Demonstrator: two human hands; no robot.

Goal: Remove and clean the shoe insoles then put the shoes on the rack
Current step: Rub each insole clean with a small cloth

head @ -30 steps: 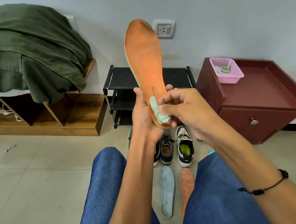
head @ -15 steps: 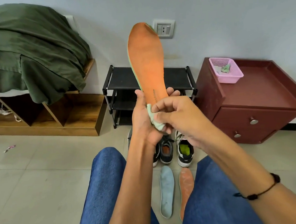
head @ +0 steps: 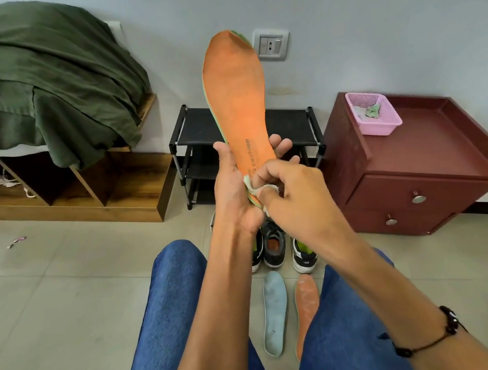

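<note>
— What is by the pale grey wall?
— A wooden bed base with a green blanket, and a dark red nightstand.
— And the floor?
— Beige tiles.

Held insole: orange, green-edged, upright, heel gripped.
Wipe: pale, at its heel.
Floor insoles: blue, orange, side by side.
Shoes: black, before black rack.

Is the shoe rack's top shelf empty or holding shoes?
Empty where visible: the black rack shows bare shelf; the shoes stand on the floor. The raised insole hides its middle.
</note>
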